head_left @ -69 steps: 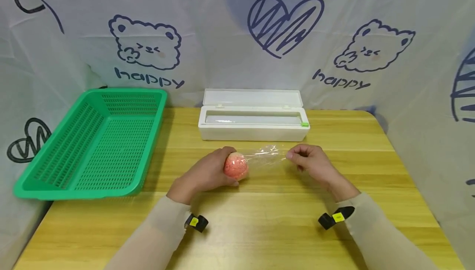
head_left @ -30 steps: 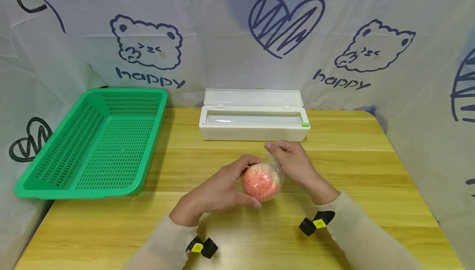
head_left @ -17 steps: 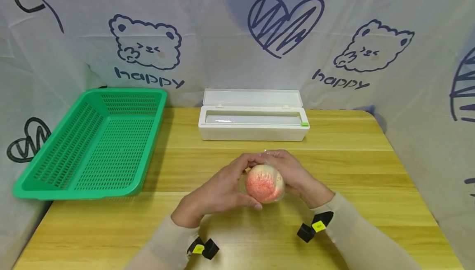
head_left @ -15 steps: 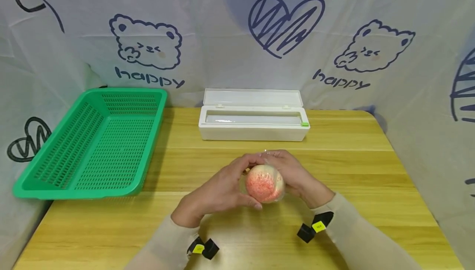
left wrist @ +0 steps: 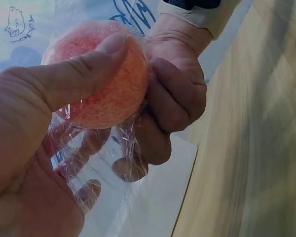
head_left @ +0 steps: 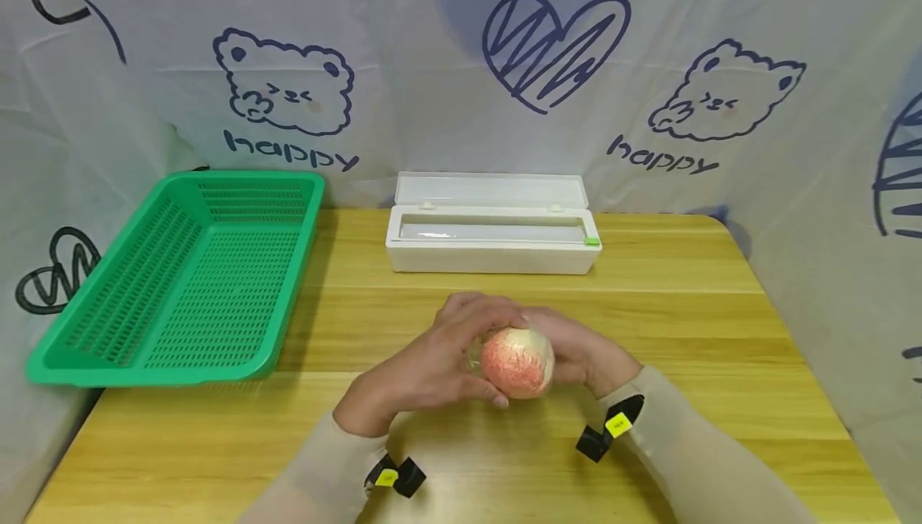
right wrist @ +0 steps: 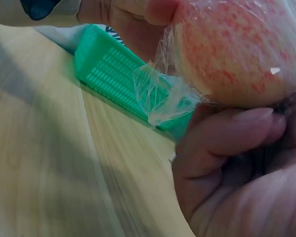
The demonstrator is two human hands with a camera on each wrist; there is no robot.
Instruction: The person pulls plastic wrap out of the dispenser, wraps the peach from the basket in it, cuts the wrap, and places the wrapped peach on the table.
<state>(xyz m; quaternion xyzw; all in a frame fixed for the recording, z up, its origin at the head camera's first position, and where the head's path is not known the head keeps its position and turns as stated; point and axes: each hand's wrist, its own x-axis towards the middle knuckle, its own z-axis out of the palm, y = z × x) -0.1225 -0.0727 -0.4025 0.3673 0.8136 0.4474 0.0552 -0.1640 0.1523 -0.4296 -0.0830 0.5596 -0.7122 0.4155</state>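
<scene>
A round pink-and-cream peach (head_left: 517, 364) is held over the table, wrapped in clear cling film (right wrist: 163, 101). My left hand (head_left: 432, 360) grips it from the left, with the thumb across its surface in the left wrist view and the fingers behind. On the other side, my right hand (head_left: 587, 352) has its fingers curled against the underside of the peach. They pinch gathered film there, and its strands hang between both hands in the left wrist view. A loose flap of film sticks out on the left-hand side in the right wrist view.
Behind the hands stands a white cling film dispenser box (head_left: 493, 258) with its lid raised. A green plastic basket (head_left: 288, 300) sits at the left on the wooden table (head_left: 691, 332). A white cloth with drawings hangs behind.
The stretched film was drawn round the peach as both hands came together. The peach moved right and nearer, then turned slightly; the left fingers have shifted over its top.
</scene>
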